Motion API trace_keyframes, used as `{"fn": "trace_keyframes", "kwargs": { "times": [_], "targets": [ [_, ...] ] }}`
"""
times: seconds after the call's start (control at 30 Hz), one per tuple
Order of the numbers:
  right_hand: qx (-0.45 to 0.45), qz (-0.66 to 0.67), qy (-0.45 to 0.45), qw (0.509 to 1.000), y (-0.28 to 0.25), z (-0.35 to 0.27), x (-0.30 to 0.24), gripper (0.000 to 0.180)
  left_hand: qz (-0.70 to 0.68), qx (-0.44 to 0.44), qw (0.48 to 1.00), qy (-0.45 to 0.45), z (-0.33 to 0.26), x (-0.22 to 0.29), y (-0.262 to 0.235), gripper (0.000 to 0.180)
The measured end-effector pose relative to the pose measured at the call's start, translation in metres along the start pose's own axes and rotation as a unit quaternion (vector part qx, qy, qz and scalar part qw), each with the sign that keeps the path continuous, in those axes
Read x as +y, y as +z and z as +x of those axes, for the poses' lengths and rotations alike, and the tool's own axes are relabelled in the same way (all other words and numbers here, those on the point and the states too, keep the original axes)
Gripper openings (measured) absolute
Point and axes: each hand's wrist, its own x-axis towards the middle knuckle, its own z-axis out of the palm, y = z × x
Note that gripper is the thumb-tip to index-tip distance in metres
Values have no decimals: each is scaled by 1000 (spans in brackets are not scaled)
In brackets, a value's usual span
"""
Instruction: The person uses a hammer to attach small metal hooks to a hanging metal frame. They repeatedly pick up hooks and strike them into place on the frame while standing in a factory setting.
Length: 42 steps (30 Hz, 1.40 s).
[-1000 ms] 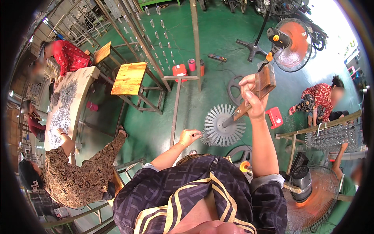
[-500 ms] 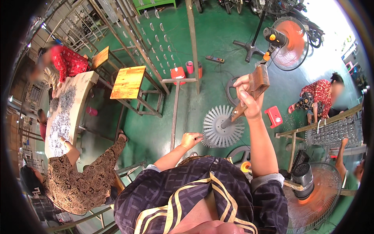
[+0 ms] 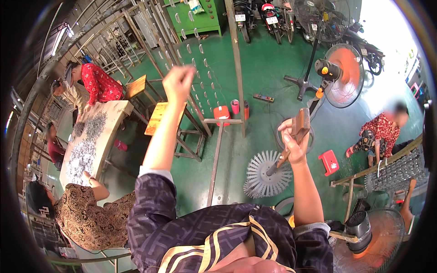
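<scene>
My left hand [image 3: 179, 83] is raised at arm's length, its fingers closed; whether it holds a small piece I cannot make out. It is nearest the rows of small hanging metal pieces [image 3: 205, 75] on strings, left of an upright post. My right hand [image 3: 293, 143] is wrapped round a brown metal bar [image 3: 301, 123] with a box-shaped top end. Below that hand, the bar slants down to a grey round rack [image 3: 268, 174]. Many thin flat metal strips stand out around its rim like spokes.
A thin metal frame post [image 3: 215, 166] rises in front of me. Wooden stools [image 3: 159, 117] and a worktable [image 3: 109, 120] with people and metal parts are at left. At right are standing fans [image 3: 342, 69], a red stool [image 3: 328, 162] and another worker [image 3: 382, 132].
My left hand has gone up and away from the round rack's left edge toward the hanging pieces. My right hand still grips the bar. The view has tilted upward.
</scene>
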Motion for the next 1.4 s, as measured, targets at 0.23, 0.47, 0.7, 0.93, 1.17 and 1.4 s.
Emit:
{"fn": "trace_keyframes", "kwargs": {
  "times": [0.23, 0.47, 0.7, 0.93, 1.17, 1.4],
  "targets": [
    [7, 20, -11, 1000, 0, -1, -1, 17, 51, 78, 994, -50, 195, 2, -7, 25],
    [19, 17, -28, 999, 5, 1, -7, 13, 214, 7, 970, -114, 272, -10, 3, 36],
    [26, 15, -46, 998, 5, 0, -6, 13, 148, -14, 969, -200, 297, -30, 23, 33],
    [18, 20, -28, 999, 3, -4, -8, 14, -80, 2, 973, -215, 306, -48, 25, 24],
    [15, 14, -36, 999, -5, -10, -7, 15, -216, -50, 941, -254, 300, -36, 13, 19],
    [13, 31, -22, 999, -5, -14, -14, 17, -156, -61, 941, -294, 305, -25, 25, 20]
  ]
}}
